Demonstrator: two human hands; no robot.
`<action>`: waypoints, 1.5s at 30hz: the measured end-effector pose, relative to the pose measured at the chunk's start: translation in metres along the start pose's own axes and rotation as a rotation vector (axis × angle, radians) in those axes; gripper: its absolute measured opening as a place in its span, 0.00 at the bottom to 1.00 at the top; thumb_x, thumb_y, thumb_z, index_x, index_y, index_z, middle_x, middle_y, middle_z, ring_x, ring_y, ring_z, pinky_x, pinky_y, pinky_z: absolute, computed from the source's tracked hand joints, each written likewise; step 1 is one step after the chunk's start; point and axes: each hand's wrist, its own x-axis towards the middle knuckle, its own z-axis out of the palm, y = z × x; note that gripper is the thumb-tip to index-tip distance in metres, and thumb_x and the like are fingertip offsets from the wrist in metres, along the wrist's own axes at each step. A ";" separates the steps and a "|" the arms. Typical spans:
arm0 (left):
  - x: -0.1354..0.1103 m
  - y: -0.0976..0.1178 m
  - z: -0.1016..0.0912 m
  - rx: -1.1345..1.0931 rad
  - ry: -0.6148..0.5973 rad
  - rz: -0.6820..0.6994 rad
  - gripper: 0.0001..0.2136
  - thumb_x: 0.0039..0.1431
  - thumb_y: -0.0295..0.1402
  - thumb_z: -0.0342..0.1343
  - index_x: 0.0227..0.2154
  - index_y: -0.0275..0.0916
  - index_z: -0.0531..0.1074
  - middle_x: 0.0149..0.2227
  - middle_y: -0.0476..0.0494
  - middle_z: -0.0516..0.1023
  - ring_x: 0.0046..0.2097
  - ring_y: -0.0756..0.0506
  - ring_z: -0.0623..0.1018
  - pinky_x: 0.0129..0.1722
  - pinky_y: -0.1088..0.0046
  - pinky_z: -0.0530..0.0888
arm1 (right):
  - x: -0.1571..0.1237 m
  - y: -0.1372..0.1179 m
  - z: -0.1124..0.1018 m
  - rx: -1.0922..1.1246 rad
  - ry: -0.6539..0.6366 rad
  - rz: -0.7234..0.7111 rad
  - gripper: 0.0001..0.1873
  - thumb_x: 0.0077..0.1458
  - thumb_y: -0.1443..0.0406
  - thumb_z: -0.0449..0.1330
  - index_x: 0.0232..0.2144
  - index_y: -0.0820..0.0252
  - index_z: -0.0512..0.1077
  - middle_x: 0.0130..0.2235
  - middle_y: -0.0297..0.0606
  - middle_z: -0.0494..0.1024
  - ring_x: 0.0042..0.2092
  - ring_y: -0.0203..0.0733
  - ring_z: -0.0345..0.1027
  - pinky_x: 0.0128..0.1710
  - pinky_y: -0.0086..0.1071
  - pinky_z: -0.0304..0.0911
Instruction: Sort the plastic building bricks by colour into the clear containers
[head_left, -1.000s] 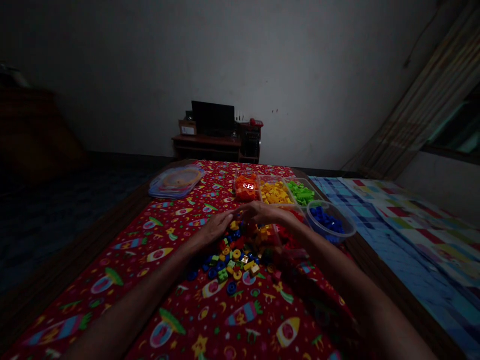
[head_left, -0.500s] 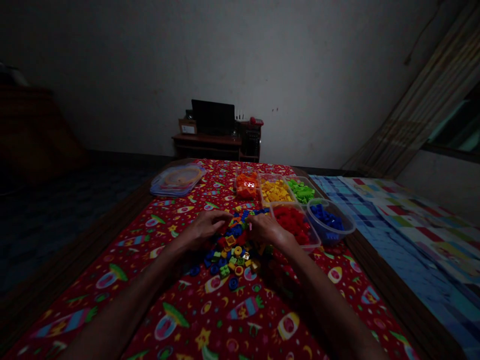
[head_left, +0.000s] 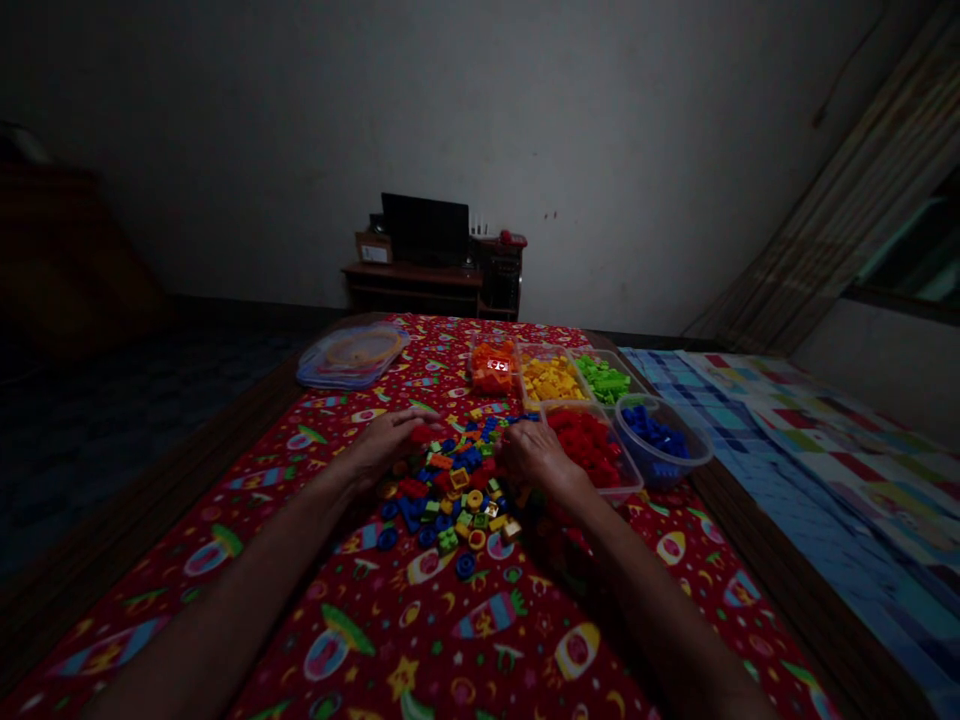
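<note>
Between my hands, a loose pile of toy building bricks (head_left: 459, 505) in blue, yellow, green, orange and red is spread on the tablecloth. My left hand (head_left: 382, 440) is at the pile's left edge, fingers reaching right, with a red brick (head_left: 424, 433) between thumb and fingertips. On the pile's right side, my right hand (head_left: 534, 452) is bent down with its fingers curled in among the bricks. Its fingertips are hidden, so what they grip does not show. Just right of that hand stands a clear box of red bricks (head_left: 589, 447).
Behind are boxes of orange (head_left: 493, 368), yellow (head_left: 553, 378) and green bricks (head_left: 604, 380). A round tub (head_left: 694, 447) with blue bricks stands at the right. Stacked clear lids (head_left: 352, 357) lie far left. A patterned red tablecloth (head_left: 420, 640) covers the table; a bed (head_left: 810, 450) adjoins it.
My left hand has drawn back left from the middle of the pile, uncovering several bricks there. My right hand stays in nearly the same place, its fingers curled lower.
</note>
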 end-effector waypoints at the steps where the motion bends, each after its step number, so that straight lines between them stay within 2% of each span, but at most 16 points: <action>1: 0.001 0.000 0.001 -0.056 0.002 -0.037 0.12 0.47 0.39 0.60 0.32 0.38 0.77 0.36 0.41 0.80 0.37 0.45 0.78 0.30 0.76 0.75 | 0.000 -0.003 0.003 -0.004 0.005 -0.007 0.08 0.59 0.67 0.52 0.37 0.64 0.70 0.37 0.46 0.73 0.39 0.42 0.62 0.41 0.33 0.55; 4: 0.000 0.001 0.003 -0.194 -0.045 -0.102 0.11 0.51 0.40 0.59 0.31 0.37 0.77 0.34 0.40 0.80 0.36 0.46 0.77 0.29 0.76 0.75 | 0.002 -0.010 0.008 0.012 -0.004 -0.006 0.07 0.56 0.69 0.54 0.37 0.65 0.70 0.38 0.45 0.73 0.41 0.42 0.62 0.41 0.32 0.54; 7: -0.003 0.003 0.003 -0.152 -0.068 -0.070 0.15 0.51 0.45 0.58 0.32 0.37 0.77 0.32 0.41 0.80 0.32 0.47 0.76 0.26 0.76 0.73 | 0.007 -0.012 0.003 0.054 -0.003 0.017 0.07 0.55 0.69 0.54 0.37 0.65 0.70 0.37 0.44 0.73 0.39 0.42 0.62 0.38 0.31 0.54; 9: -0.005 0.006 0.000 0.042 -0.082 0.006 0.15 0.48 0.46 0.60 0.33 0.39 0.77 0.31 0.44 0.79 0.30 0.48 0.75 0.25 0.77 0.71 | 0.010 -0.012 -0.006 0.092 0.005 0.018 0.08 0.54 0.69 0.55 0.37 0.64 0.70 0.37 0.44 0.73 0.40 0.42 0.62 0.38 0.31 0.54; 12: -0.005 0.011 -0.004 0.382 -0.126 0.161 0.13 0.43 0.44 0.63 0.28 0.41 0.78 0.29 0.48 0.79 0.31 0.46 0.75 0.28 0.75 0.70 | 0.011 -0.012 -0.018 0.106 -0.040 0.029 0.10 0.52 0.69 0.56 0.39 0.63 0.69 0.36 0.41 0.73 0.37 0.41 0.63 0.35 0.30 0.53; 15: -0.004 0.012 -0.003 0.586 -0.192 0.243 0.09 0.40 0.41 0.62 0.23 0.41 0.78 0.24 0.48 0.78 0.30 0.44 0.75 0.30 0.74 0.70 | 0.008 -0.012 -0.021 0.079 -0.075 0.022 0.13 0.53 0.69 0.55 0.43 0.63 0.68 0.35 0.41 0.73 0.35 0.41 0.62 0.34 0.30 0.53; 17: -0.007 0.009 0.000 0.736 -0.213 0.256 0.08 0.38 0.38 0.62 0.23 0.42 0.78 0.24 0.49 0.78 0.29 0.44 0.75 0.29 0.74 0.69 | 0.003 -0.009 -0.016 0.064 -0.018 -0.019 0.15 0.55 0.69 0.54 0.46 0.65 0.66 0.37 0.44 0.73 0.37 0.42 0.62 0.36 0.32 0.54; 19: -0.014 0.003 0.004 0.900 -0.212 0.284 0.10 0.37 0.36 0.63 0.27 0.44 0.79 0.28 0.49 0.78 0.32 0.43 0.75 0.31 0.74 0.69 | -0.002 -0.005 -0.008 0.051 0.073 -0.074 0.16 0.57 0.70 0.52 0.48 0.67 0.64 0.39 0.46 0.72 0.40 0.43 0.61 0.39 0.33 0.54; 22: -0.024 -0.009 0.010 1.058 -0.213 0.370 0.12 0.41 0.33 0.60 0.34 0.43 0.78 0.35 0.47 0.79 0.39 0.43 0.76 0.37 0.74 0.69 | -0.009 0.001 -0.001 0.016 0.168 -0.127 0.14 0.58 0.74 0.48 0.46 0.67 0.65 0.40 0.46 0.71 0.40 0.42 0.59 0.40 0.33 0.54; 24: -0.028 -0.013 0.012 1.098 -0.183 0.399 0.11 0.45 0.32 0.57 0.34 0.41 0.77 0.36 0.45 0.78 0.38 0.44 0.76 0.37 0.73 0.69 | -0.011 0.001 -0.003 -0.033 0.192 -0.123 0.15 0.57 0.76 0.46 0.45 0.68 0.65 0.38 0.45 0.71 0.38 0.40 0.59 0.38 0.32 0.53; 27: -0.028 -0.012 0.012 1.062 -0.148 0.381 0.07 0.47 0.35 0.57 0.29 0.40 0.75 0.32 0.46 0.78 0.35 0.45 0.75 0.34 0.74 0.68 | -0.012 -0.007 -0.009 -0.068 0.169 -0.143 0.17 0.55 0.77 0.48 0.47 0.67 0.64 0.37 0.43 0.72 0.36 0.39 0.60 0.35 0.31 0.53; 29: -0.027 -0.008 0.009 0.948 -0.150 0.361 0.09 0.47 0.40 0.58 0.26 0.39 0.75 0.28 0.47 0.77 0.33 0.45 0.75 0.32 0.74 0.68 | -0.014 -0.016 -0.010 -0.040 0.122 -0.216 0.14 0.57 0.72 0.52 0.46 0.65 0.65 0.36 0.41 0.72 0.35 0.38 0.61 0.34 0.30 0.53; 33: -0.034 -0.002 -0.002 0.618 -0.218 0.262 0.16 0.46 0.46 0.59 0.31 0.38 0.75 0.29 0.48 0.77 0.32 0.46 0.74 0.30 0.74 0.69 | -0.021 -0.031 -0.001 0.003 0.064 -0.298 0.13 0.55 0.64 0.59 0.42 0.63 0.68 0.37 0.42 0.73 0.38 0.39 0.64 0.37 0.30 0.55; 38: -0.044 -0.004 -0.007 0.238 -0.248 0.059 0.21 0.44 0.44 0.63 0.40 0.40 0.73 0.33 0.48 0.77 0.30 0.48 0.74 0.28 0.76 0.69 | -0.015 -0.036 -0.004 0.110 0.022 -0.208 0.08 0.55 0.65 0.58 0.38 0.64 0.68 0.35 0.42 0.73 0.36 0.38 0.64 0.35 0.29 0.55; 43: -0.040 -0.009 0.005 0.076 -0.264 0.014 0.21 0.43 0.43 0.64 0.40 0.39 0.72 0.29 0.47 0.75 0.27 0.50 0.72 0.25 0.77 0.66 | 0.004 -0.040 -0.012 0.574 0.003 0.051 0.11 0.56 0.63 0.55 0.39 0.64 0.68 0.30 0.35 0.73 0.30 0.36 0.65 0.29 0.27 0.57; 45: -0.038 -0.013 0.012 0.070 -0.250 0.018 0.21 0.45 0.44 0.63 0.40 0.39 0.72 0.26 0.49 0.73 0.25 0.51 0.71 0.23 0.77 0.65 | 0.006 -0.042 -0.008 0.741 -0.047 0.052 0.15 0.57 0.61 0.54 0.44 0.63 0.67 0.30 0.34 0.73 0.30 0.35 0.66 0.29 0.26 0.57</action>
